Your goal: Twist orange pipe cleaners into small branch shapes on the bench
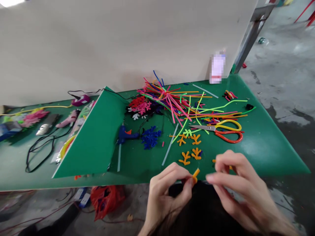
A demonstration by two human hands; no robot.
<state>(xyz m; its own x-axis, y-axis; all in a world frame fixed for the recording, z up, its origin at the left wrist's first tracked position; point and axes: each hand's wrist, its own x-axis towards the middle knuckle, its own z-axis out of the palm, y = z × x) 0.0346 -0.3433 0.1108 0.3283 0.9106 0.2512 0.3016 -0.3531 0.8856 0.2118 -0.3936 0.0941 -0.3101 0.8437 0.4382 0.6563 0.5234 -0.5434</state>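
Note:
My left hand (169, 193) pinches a short orange pipe cleaner piece (196, 175) between thumb and fingertips. My right hand (236, 186) hovers close by, fingers curved and holding nothing visible. Another orange piece (214, 161) lies partly hidden behind those fingers. Several orange branched pipe cleaner shapes (184, 158) sit on the green tabletop (265, 147) just beyond my hands. Further back are blue branched shapes (150, 137), a blue glue gun (125, 135), and a heap of multicoloured pipe cleaners (169, 101). Yellow-handled scissors (228, 125) rest on red-handled scissors (228, 136).
A raised green board (91, 137) divides the table, with craft materials and black cable (39, 154) on its left. A beige wall (123, 42) stands behind. Glue sticks (169, 144) lie on the table. A red plastic bag (106, 200) sits on the concrete floor below.

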